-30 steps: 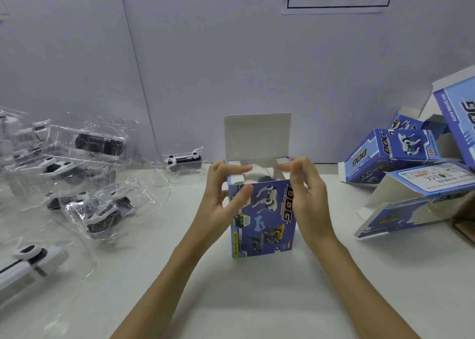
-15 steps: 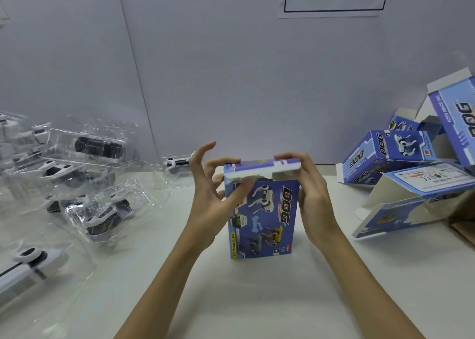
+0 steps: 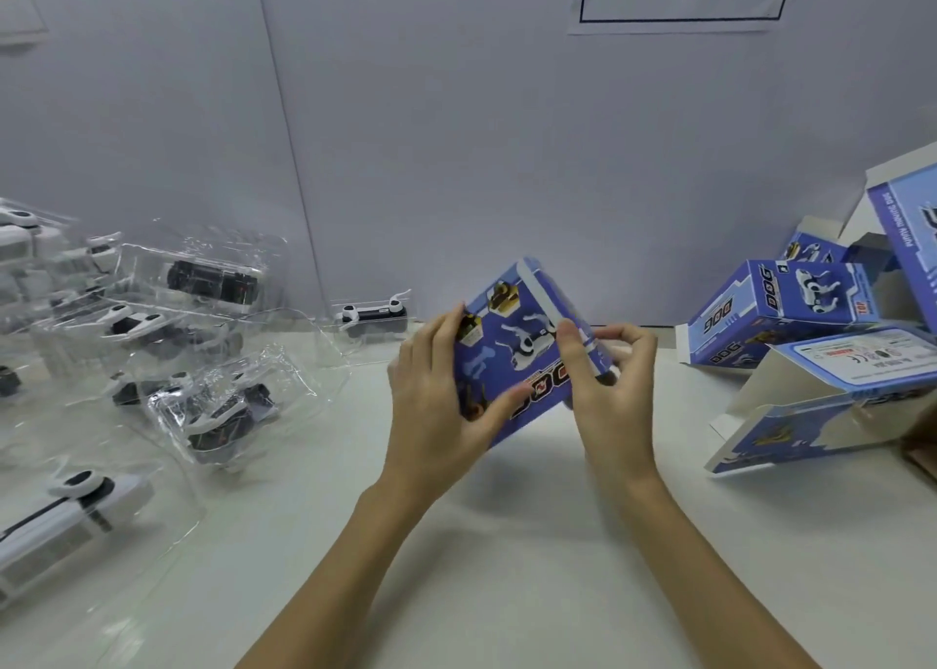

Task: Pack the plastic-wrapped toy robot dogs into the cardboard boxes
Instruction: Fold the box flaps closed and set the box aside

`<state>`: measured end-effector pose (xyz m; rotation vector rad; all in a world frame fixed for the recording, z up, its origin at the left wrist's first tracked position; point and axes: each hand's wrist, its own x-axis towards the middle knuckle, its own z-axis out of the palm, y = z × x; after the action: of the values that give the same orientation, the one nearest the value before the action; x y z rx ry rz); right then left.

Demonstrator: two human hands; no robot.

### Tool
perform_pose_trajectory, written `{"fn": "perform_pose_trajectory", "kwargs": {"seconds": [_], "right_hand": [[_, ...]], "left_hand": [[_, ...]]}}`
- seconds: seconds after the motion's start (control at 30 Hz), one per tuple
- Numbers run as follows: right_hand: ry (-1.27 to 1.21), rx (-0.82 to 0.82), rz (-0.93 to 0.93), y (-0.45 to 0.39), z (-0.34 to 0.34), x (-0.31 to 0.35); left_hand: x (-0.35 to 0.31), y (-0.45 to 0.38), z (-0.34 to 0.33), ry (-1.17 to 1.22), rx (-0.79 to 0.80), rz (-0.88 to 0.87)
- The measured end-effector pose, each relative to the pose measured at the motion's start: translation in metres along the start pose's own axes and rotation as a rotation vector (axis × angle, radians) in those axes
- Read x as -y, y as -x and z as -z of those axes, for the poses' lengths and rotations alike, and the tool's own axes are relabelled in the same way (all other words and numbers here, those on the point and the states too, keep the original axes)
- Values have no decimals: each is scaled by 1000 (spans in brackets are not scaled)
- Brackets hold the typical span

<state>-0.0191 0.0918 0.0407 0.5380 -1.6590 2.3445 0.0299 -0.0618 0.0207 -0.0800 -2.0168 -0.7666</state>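
Mid-frame: left hand (image 3: 436, 405) and right hand (image 3: 611, 384) both grip tilted box (image 3: 517, 359) (flap closed), raised above table (image 3: 507, 541); wrapped dogs (image 3: 218, 405) at left.

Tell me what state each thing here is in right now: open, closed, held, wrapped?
Blue DOG box: closed, tilted, held off the table.
Left hand: grips the box's lower left side.
Right hand: grips the box's right end.
Wrapped toy dogs: in clear plastic, unpacked, on the table's left.
Open box: lying on its side, flaps open.
Box pile: lying at the right.
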Motion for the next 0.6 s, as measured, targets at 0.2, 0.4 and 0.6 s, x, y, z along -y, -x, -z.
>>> {"fn": "perform_pose_trajectory", "kwargs": {"seconds": [0.2,0.4,0.6], "right_hand": [[128,227,-80,10,-10,-3],[165,416,-47,3,-2,9],[212,388,-39,2,-2,5]], "left_hand": [[8,-4,8,-212,74,-150],[28,-10,21,-310,165,-341],[20,-6,17,-353,183,-334]]}}
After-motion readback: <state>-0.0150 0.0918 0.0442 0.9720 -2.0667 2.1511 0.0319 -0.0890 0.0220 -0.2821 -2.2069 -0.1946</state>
